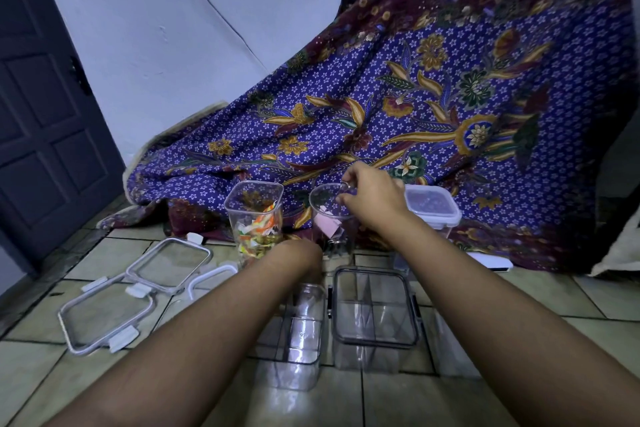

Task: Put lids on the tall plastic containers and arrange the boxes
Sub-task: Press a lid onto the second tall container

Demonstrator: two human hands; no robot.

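Three tall clear containers stand at the foot of a patterned cloth. The left one [254, 218] is open and holds colourful paper scraps. The middle one [327, 210] is open with pink paper inside; my right hand [372, 199] pinches its far rim. The right one [433, 210] has a white-rimmed lid on. My left hand [304, 255] reaches toward the middle container's lower part, its fingers hidden. Nearer me stand a clear box with a dark-rimmed lid [374, 308] and an open clear container [304, 333]. Loose lids [169, 265] [104, 315] lie on the floor at left.
The purple floral cloth [415, 97] drapes over something bulky behind the containers. A third white-rimmed lid [211, 279] shows partly under my left forearm. A dark door [45, 114] is at the left, and the floor [519, 305] is tiled.
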